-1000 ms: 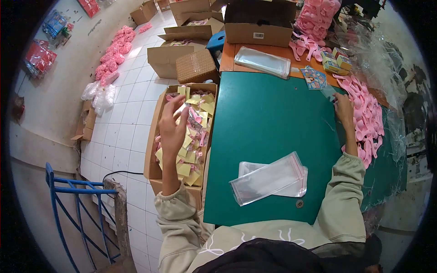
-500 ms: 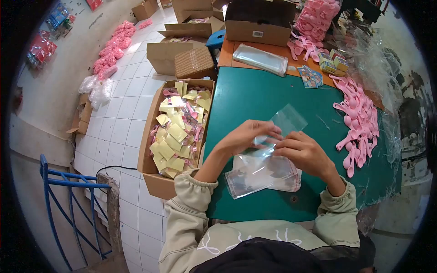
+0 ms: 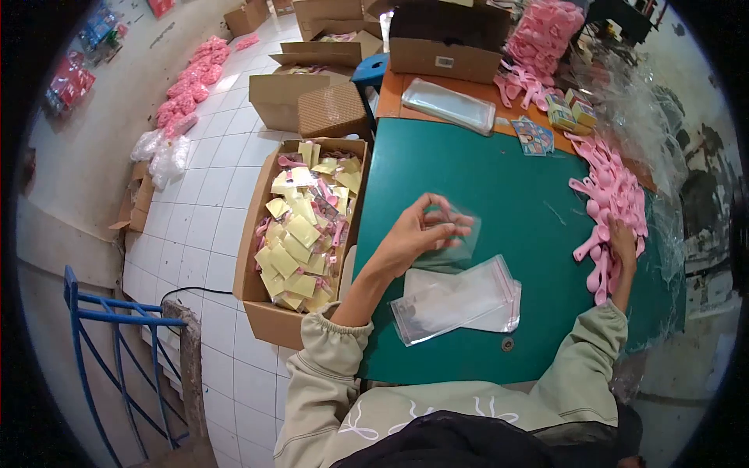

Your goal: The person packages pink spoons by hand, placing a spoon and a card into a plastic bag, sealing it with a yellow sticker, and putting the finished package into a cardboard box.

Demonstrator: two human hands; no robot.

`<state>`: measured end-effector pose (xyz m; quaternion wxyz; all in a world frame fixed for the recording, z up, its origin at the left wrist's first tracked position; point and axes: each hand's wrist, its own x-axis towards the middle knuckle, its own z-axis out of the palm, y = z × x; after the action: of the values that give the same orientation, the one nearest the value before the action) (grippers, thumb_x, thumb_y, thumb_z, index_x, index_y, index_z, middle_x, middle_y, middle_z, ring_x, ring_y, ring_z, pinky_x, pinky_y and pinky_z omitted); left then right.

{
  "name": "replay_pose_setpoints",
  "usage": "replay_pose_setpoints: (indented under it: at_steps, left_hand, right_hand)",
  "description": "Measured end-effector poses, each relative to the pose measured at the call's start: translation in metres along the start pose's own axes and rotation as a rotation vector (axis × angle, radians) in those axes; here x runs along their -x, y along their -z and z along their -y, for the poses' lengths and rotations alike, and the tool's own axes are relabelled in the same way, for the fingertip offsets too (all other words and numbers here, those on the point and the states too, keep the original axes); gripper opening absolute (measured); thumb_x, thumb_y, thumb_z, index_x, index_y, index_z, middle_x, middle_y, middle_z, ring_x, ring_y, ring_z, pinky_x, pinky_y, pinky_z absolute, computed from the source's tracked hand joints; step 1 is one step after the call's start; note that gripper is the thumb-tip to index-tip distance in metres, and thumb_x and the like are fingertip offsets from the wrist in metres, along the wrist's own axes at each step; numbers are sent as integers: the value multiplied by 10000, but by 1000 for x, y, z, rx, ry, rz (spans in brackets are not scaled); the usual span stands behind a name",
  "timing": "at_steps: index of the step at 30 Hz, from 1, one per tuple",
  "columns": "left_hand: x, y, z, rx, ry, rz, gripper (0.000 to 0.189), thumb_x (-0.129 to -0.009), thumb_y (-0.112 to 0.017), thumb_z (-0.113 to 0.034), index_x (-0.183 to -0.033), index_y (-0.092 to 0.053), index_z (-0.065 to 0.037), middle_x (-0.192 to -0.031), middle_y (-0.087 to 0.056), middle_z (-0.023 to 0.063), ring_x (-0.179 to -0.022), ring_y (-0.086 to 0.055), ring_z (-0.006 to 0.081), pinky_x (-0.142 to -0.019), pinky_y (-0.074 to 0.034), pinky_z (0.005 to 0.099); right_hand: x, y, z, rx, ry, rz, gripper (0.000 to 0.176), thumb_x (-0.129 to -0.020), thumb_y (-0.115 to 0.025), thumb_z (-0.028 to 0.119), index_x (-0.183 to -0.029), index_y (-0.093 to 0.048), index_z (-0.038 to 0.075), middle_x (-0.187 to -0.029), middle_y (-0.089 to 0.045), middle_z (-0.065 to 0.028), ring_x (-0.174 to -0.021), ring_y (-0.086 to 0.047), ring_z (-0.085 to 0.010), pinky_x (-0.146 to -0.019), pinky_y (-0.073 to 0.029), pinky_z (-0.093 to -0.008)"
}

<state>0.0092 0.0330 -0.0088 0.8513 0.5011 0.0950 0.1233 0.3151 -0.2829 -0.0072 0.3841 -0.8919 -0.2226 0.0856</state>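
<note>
Reading the green table as a clock face, with me at 6.

Left hand: raised just left of centre. The thumb and fingertips are pinched narrow on one clear bag, which is held off the table and hangs slack.

Right hand: out at 3 o'clock, palm down on the pile of pink spoons. They could be scoops; they are too small in this view to be sure. The fingers are curled into the pile, and I cannot tell whether they have closed on a piece or only rest there.

Loose stack of bags: flat on the table at about 6, just below the held bag and not touching it.

Off the table edge at 9: a cardboard box on the floor, filled with yellow-carded packets.

At 12: a flat pack of bags. At 1 to 2: printed cards and small coloured boxes, near the upper end of the pink pile.

Step in hand, as I judge it: one bag is held ready on the left and the right is picking at the pile.

What the next move calls for: one pink piece freed from its tangled neighbours. The bag's mouth needs parting and turning toward 3, which is tricky with one hand on thin film. The two hands are well apart, so one of them must cross the table.
</note>
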Motion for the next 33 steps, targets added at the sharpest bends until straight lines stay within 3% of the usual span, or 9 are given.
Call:
replay_pose_setpoints:
  at_steps: [5, 10, 11, 14, 15, 18, 22, 29, 33]
  left_hand:
    - [5, -5, -6, -14, 58, -41, 264, -915, -547, -167, -1157, -482, -83, -1012, -636, 93, -916, -605, 157, -752, -480, 258]
    - [11, -13, -11, -16, 52, -123, 196, -930, -537, -218, -1061, -566, -74, -943, -649, 70, -871, -614, 130, -747, -482, 249]
    - [13, -15, -11, -13, 37, -131, 195, -931, -538, -224, -1039, -582, -68, -929, -652, 66, -856, -618, 128, -743, -484, 247]
    - [16, -9, -8, -57, -50, -100, 202, -928, -542, -225, -1000, -590, -42, -895, -655, 68, -827, -628, 130, -748, -498, 255]
    - [17, -8, -9, -84, -50, -95, 209, -929, -541, -224, -1002, -589, -34, -888, -655, 71, -824, -631, 134, -751, -504, 261]
    - [18, -8, -12, -130, -66, -72, 227, -929, -538, -222, -1020, -585, -20, -876, -657, 80, -819, -639, 143, -761, -517, 275]
    - [21, -16, -14, -108, -75, 22, 242, -933, -530, -220, -1066, -576, -23, -887, -657, 95, -827, -644, 152, -757, -523, 278]
    - [23, -21, -11, -187, -59, -16, 254, -941, -514, -216, -1079, -567, -9, -967, -659, 131, -857, -652, 173, -764, -523, 272]
    - [19, -16, -6, -176, -27, -23, 249, -938, -519, -215, -1052, -568, 1, -984, -659, 139, -865, -656, 177, -759, -526, 268]
  right_hand:
    - [-1, -2, 57, 201, 131, 94, 590, -920, -382, 529, -1020, -594, -12, -822, -638, -163, -698, -614, -267, -633, -469, -394]
    - [-21, -20, 89, 475, 135, 150, 547, -922, -381, 478, -1036, -594, -13, -891, -644, -188, -797, -631, -300, -658, -470, -403]
    - [1, -27, 122, 271, 189, 17, 435, -907, -448, 381, -1052, -588, -5, -918, -631, -200, -828, -617, -334, -701, -474, -399]
    - [-2, -29, 107, 484, 464, 68, 341, -876, -525, 288, -1078, -588, 21, -960, -626, -184, -839, -603, -340, -736, -480, -386]
    - [-1, -31, 102, 395, 518, 181, 297, -854, -589, 135, -1135, -572, 39, -924, -637, -145, -823, -623, -233, -710, -484, -338]
    - [8, -45, 135, 231, 647, 550, 244, -841, -571, 107, -1074, -598, 40, -1020, -622, -139, -903, -596, -319, -770, -479, -353]
    - [-21, -99, 125, 77, 736, 205, 325, -725, -635, 2, -1045, -606, 44, -1085, -609, -123, -1018, -563, -306, -856, -467, -359]
    - [-60, -119, 100, 393, 998, 167, 382, -661, -678, -10, -1028, -589, 46, -1123, -593, -110, -1106, -509, -332, -900, -441, -384]
    - [-53, -101, 110, 156, 760, 183, 376, -674, -655, -17, -1040, -580, 31, -987, -583, -148, -1025, -523, -326, -814, -448, -383]
